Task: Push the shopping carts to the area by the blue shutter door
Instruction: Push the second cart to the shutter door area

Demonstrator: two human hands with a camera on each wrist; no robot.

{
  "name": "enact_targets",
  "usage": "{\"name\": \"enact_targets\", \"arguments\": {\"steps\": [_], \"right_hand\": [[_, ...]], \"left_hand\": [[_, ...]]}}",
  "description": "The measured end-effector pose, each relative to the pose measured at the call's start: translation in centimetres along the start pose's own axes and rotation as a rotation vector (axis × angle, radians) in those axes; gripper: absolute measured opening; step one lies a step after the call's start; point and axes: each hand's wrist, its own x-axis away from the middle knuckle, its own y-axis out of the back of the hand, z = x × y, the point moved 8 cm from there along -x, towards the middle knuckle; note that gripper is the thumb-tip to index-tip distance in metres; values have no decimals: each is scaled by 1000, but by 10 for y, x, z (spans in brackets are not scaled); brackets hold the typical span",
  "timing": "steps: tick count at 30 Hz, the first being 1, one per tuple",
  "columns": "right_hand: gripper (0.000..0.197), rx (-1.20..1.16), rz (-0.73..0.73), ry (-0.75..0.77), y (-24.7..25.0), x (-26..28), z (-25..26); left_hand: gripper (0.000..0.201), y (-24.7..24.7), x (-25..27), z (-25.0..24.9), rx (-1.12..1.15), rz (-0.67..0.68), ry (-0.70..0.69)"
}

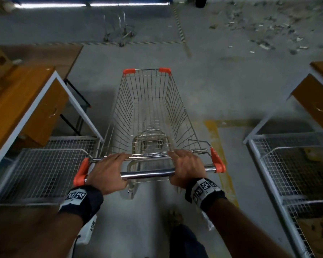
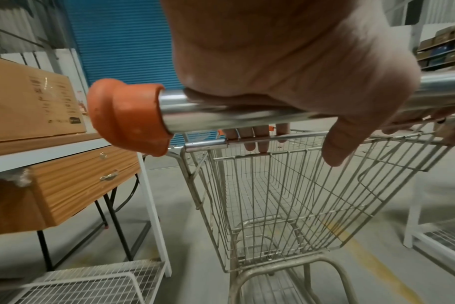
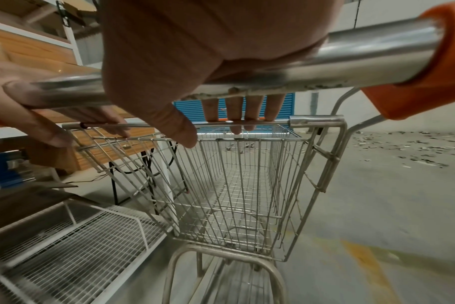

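— Both hands sit on the shopping cart (image 1: 149, 116) handle bar (image 1: 147, 173): our left hand (image 1: 108, 172) and right hand (image 1: 186, 168) lie palm-down, fingers reaching to the basket's rear rail.

— Do we see the blue shutter door (image 2: 122, 41)?

— Partly; our palm hides much. A second cart (image 1: 119, 28) ahead is blurred, wire racks (image 1: 45, 168) flanking us.

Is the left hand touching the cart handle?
Touching. The head view shows the left hand wrapped over the handle; the left wrist view shows the palm pressed on it.
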Motion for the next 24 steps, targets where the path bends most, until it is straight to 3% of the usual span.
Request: {"name": "enact_targets", "arguments": {"steps": [13, 24], "right_hand": [[88, -39, 23, 52, 43, -210, -89], [86, 1, -7, 47, 91, -407, -151]], "left_hand": [[85, 50, -216, -1, -9, -28, 69], [82, 81, -424, 37, -3, -35, 54]]}}
